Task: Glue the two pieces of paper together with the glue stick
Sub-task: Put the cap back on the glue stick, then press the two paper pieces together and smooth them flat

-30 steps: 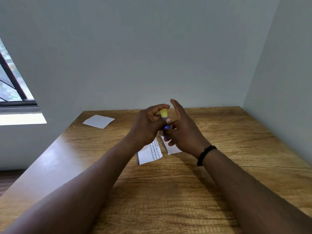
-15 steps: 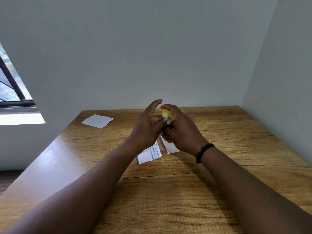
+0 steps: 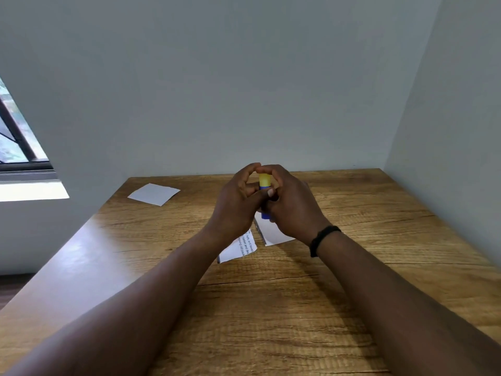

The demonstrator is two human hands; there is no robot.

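Note:
A glue stick point(image 3: 264, 183) with a yellow cap and blue body stands upright in the air above the table's middle. My left hand point(image 3: 238, 198) grips its blue body, thumb across the front. My right hand point(image 3: 292, 207) wraps the other side, its fingertips curled over the yellow cap. Below the hands lie two pieces of paper: a printed one point(image 3: 240, 246) with text, and a plain white one point(image 3: 272, 234) just to its right. Both are partly hidden by my wrists.
A third white paper square point(image 3: 154, 194) lies at the table's far left. The wooden table point(image 3: 271, 308) fits into a corner, with grey walls behind and to the right. A window point(image 3: 16, 142) is at the left.
My right hand's fingers, spread open a second ago, have closed over the yellow cap. My left hand's forefinger has curled in to meet them. The glue stick stays in place.

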